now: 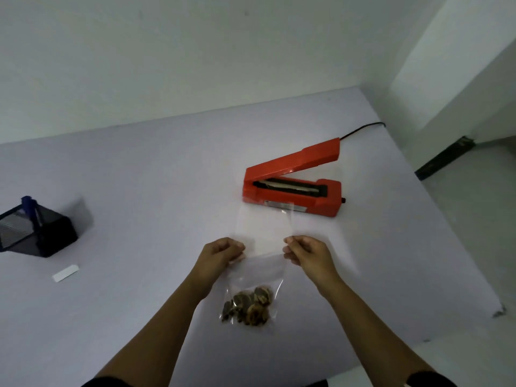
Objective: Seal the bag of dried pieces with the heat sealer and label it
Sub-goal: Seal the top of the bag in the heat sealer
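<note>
A clear plastic bag [262, 236] hangs between my hands above the table, its open top edge reaching to the front of the heat sealer. Brown dried pieces [250, 305] lie bunched in its bottom end, nearest me. My left hand [220, 254] pinches the bag's left edge and my right hand [305, 252] pinches its right edge at mid-height. The red heat sealer [293, 185] stands just beyond, its arm raised and the sealing bar exposed. A small white label [65, 273] lies on the table at the left.
A black mesh pen holder [36, 230] with a blue pen stands at the far left. The sealer's black cord [363, 128] runs off the table's back right corner. The table edge drops to the floor on the right.
</note>
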Tool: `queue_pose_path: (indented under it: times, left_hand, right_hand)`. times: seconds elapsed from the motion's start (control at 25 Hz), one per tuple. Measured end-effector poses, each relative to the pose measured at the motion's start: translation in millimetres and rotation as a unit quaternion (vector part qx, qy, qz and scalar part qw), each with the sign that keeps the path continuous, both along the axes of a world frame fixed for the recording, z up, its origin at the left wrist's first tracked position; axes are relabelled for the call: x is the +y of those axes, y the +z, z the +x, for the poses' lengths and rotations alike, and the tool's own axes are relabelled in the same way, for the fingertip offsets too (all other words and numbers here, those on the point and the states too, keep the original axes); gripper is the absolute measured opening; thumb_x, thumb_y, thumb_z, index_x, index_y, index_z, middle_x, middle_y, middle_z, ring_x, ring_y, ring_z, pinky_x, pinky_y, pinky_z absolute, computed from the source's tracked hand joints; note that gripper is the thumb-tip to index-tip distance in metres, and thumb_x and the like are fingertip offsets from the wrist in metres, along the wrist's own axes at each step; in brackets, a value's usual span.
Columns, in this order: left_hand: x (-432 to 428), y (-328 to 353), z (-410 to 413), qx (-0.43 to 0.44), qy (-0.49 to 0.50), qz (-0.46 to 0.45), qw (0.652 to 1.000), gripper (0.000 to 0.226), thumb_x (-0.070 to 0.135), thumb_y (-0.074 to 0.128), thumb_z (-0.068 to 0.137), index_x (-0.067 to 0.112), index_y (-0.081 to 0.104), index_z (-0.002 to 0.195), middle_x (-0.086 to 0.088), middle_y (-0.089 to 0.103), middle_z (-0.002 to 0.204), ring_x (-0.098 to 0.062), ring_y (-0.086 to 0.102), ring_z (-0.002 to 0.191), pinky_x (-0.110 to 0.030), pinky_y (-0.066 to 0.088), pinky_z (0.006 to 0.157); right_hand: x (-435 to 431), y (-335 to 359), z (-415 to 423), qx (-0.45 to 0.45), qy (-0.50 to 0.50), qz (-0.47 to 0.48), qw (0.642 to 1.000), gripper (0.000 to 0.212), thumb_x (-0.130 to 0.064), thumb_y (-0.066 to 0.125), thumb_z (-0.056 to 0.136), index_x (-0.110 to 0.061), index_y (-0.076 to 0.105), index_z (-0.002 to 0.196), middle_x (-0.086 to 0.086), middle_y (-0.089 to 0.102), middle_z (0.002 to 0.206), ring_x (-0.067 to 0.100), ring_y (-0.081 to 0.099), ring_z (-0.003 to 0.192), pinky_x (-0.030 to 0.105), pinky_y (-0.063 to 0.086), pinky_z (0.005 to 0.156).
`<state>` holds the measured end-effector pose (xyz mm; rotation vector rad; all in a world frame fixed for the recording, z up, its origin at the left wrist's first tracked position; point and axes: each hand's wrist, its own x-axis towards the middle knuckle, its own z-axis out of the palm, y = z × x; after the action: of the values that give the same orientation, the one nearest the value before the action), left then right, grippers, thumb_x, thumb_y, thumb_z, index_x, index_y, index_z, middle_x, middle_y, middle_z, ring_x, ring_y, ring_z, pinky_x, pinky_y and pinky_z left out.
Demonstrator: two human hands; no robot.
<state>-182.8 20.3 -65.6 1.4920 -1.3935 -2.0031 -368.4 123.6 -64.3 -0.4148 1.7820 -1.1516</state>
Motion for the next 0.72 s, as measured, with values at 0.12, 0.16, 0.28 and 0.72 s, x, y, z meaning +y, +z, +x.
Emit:
queue_pose_path:
  times: [0.12,0.16,0.28,0.72]
  left_hand:
    - [4,4,-29,0.003,-0.042,-0.010,0.999,0.011,0.009,0.060,0.087,0.005,0.070,0.084,-0.007,0.068,0.080,-0.009,0.064,0.070,-0.022,0.047,0.072]
    - [5,5,-36,0.001,-0.051,-0.015,0.999,0.011,0.008,0.060,0.087,0.004,0.069,0.085,-0.008,0.068,0.081,-0.008,0.064,0.070,-0.021,0.048,0.073]
    - [4,4,-50,0.000,-0.056,-0.032,0.998,0.011,0.005,0.058,0.087,0.002,0.068,0.085,-0.007,0.067,0.081,-0.002,0.064,0.066,-0.013,0.048,0.066]
    - [-3,-4,-63,-0.022,-0.023,-0.072,0.997,0.017,0.017,0.060,0.090,0.004,0.071,0.090,-0.004,0.070,0.082,0.001,0.064,0.063,-0.009,0.048,0.061]
  right_hand:
    - [14,2,-26,0.006,-0.017,0.007,1.000,0.019,-0.018,0.058,0.090,-0.005,0.067,0.099,0.003,0.070,0.078,0.011,0.067,0.069,0.015,0.052,0.063]
    - [17,4,-32,0.008,-0.018,0.005,1.000,0.019,-0.019,0.058,0.090,-0.005,0.067,0.100,0.003,0.070,0.079,0.011,0.067,0.069,0.015,0.052,0.063]
    - [19,7,-45,0.007,-0.012,-0.003,1.000,0.018,-0.019,0.058,0.090,-0.008,0.064,0.102,0.005,0.071,0.085,0.012,0.068,0.068,0.018,0.053,0.063]
    - [1,1,-57,0.020,-0.015,0.008,1.000,0.010,-0.023,0.059,0.089,-0.016,0.066,0.093,-0.001,0.070,0.082,0.012,0.069,0.069,0.016,0.049,0.060]
